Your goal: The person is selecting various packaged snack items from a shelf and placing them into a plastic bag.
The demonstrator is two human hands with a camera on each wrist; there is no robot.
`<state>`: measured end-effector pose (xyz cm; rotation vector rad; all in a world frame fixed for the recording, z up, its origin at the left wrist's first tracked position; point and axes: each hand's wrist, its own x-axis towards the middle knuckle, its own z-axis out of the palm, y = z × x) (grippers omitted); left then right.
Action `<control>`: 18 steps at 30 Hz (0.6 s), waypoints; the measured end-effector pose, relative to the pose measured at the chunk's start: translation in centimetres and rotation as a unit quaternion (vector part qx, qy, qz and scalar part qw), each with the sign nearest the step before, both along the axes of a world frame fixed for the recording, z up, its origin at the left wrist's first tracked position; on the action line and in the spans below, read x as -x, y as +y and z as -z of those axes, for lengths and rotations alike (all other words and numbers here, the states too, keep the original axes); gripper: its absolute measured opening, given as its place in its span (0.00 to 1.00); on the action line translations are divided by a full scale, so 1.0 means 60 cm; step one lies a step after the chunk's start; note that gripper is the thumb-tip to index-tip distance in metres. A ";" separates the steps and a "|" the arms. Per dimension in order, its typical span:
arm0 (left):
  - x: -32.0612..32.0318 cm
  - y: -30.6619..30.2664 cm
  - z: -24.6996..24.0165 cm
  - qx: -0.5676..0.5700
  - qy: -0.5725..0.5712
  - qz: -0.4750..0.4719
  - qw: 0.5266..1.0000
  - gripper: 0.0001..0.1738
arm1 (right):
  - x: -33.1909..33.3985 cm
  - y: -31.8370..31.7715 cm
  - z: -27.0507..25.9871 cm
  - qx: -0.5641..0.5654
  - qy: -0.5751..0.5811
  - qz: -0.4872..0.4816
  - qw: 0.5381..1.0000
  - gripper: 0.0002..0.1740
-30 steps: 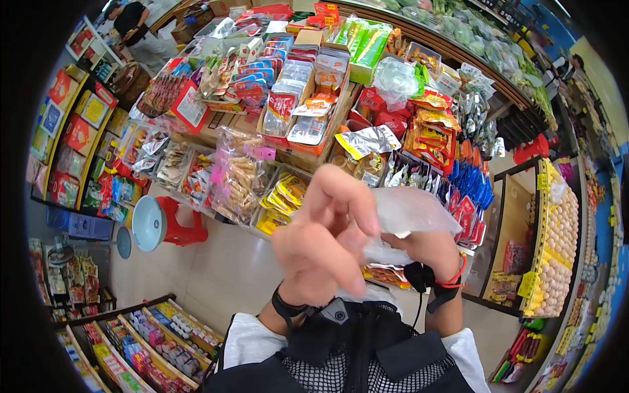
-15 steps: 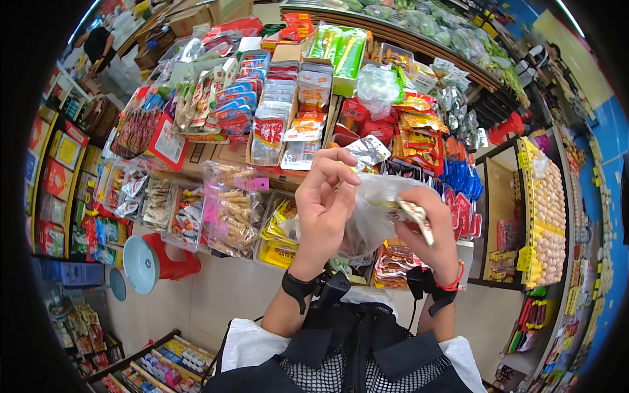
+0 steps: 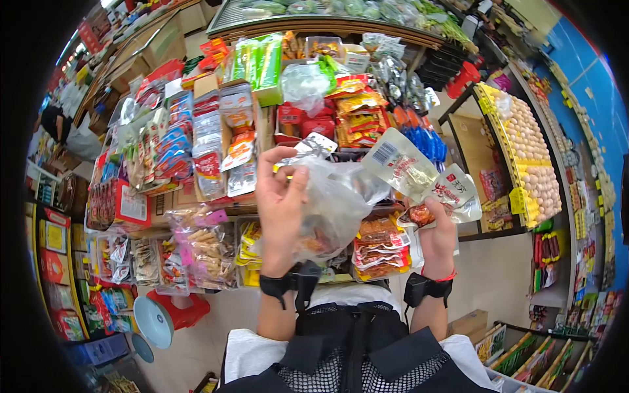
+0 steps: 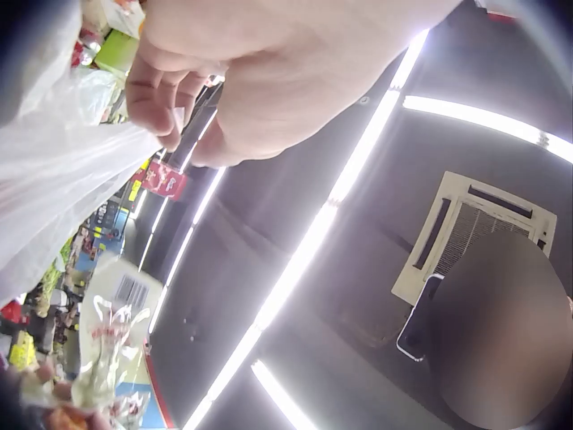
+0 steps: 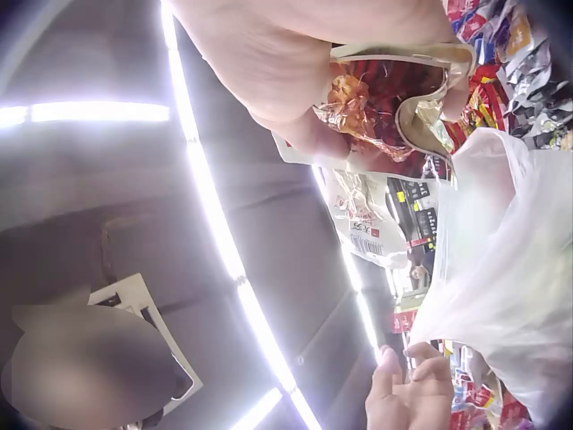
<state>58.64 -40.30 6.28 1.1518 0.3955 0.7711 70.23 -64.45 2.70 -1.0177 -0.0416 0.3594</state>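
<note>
A thin translucent plastic bag (image 3: 331, 213) hangs in front of the wearer, its lower part bulging with contents only dimly visible through the film. My left hand (image 3: 278, 219) pinches its rim; the left wrist view shows the bag (image 4: 63, 188) drawn to the fingertips. To the right of the bag, my right hand (image 3: 438, 242) grips several silvery snack pouches (image 3: 401, 165) with red lettering, fanned out above the fingers. Reddish-brown food shows on one pouch (image 5: 358, 107) in the right wrist view, close to the bag's mouth.
Below the hands stretches a display of packaged snacks, with yellow packets (image 3: 249, 252) and red-brown packets (image 3: 380, 245) in front bins. Egg trays (image 3: 524, 144) stand at right. A red stool (image 3: 190, 308) with a pale blue basin (image 3: 154, 321) is at lower left.
The right hand has moved outward from the bag, and its pouches are now fanned out in view. The left hand has gone from loose beside the bag to pinching its rim. The head view has shifted right.
</note>
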 end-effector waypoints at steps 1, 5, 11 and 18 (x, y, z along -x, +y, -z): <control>0.003 0.010 0.006 -0.020 0.018 0.017 0.999 0.20 | -0.002 -0.013 0.001 -0.009 0.006 0.012 1.000 0.27; 0.018 -0.005 -0.008 -0.095 0.045 -0.004 0.994 0.24 | -0.027 -0.070 0.013 -0.044 0.007 0.031 0.999 0.27; 0.022 -0.070 -0.013 -0.173 0.113 -0.076 0.975 0.27 | -0.079 -0.143 0.052 -0.053 0.064 0.036 0.996 0.27; 0.019 -0.150 -0.027 -0.264 0.107 -0.219 0.933 0.15 | -0.145 -0.223 0.048 -0.055 0.091 -0.006 0.994 0.24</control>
